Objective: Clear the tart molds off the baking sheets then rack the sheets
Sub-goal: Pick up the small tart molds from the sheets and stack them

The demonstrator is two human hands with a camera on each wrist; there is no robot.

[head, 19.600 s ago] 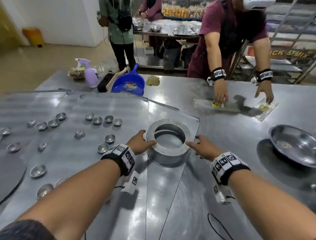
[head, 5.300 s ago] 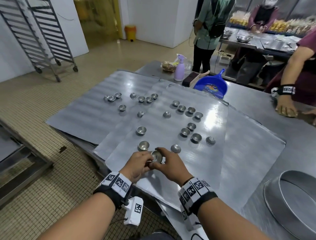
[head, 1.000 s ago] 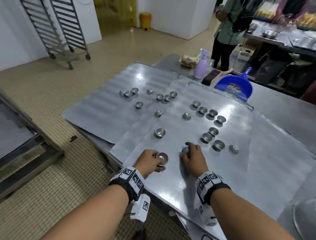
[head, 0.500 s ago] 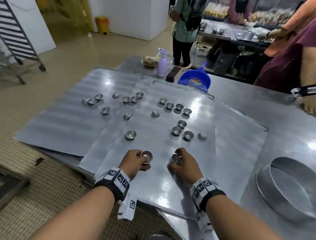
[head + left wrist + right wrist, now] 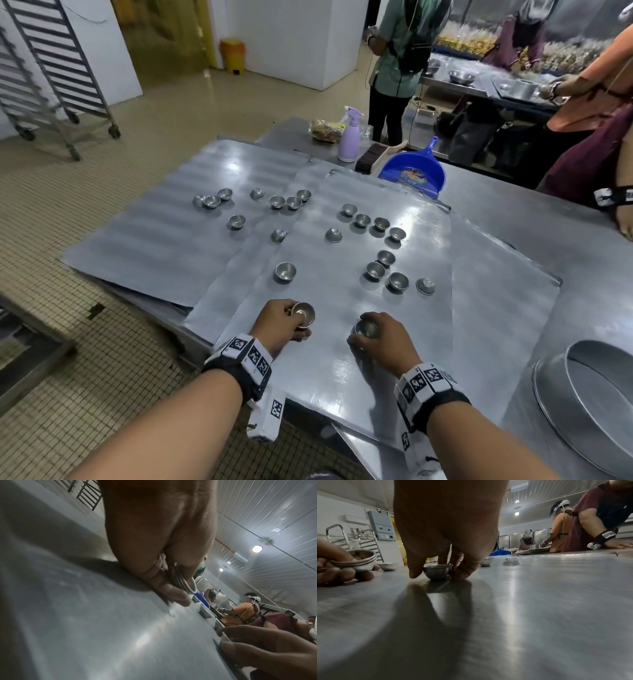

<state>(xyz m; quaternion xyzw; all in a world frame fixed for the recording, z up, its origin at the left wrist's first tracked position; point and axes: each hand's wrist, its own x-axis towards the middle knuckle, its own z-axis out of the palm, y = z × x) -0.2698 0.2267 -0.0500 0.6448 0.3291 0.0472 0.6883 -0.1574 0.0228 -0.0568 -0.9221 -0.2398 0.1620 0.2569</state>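
Several small metal tart molds lie scattered over overlapping flat baking sheets on a steel table. My left hand rests near the front edge of the nearest sheet and holds a small nested stack of molds, whose stacked rims show in the left wrist view and the right wrist view. To its right, my right hand pinches a single mold that sits upright on the sheet, fingers and thumb on either side of the mold.
A round cake ring lies at the table's right edge. A blue dustpan, a brush and a lilac spray bottle stand at the far end. Wheeled sheet racks stand far left across the floor. Other people work behind the table and at its right.
Over the last second my right hand has closed round a single mold on the sheet. My left hand keeps its stack. Earlier, both hands were at the cake ring.
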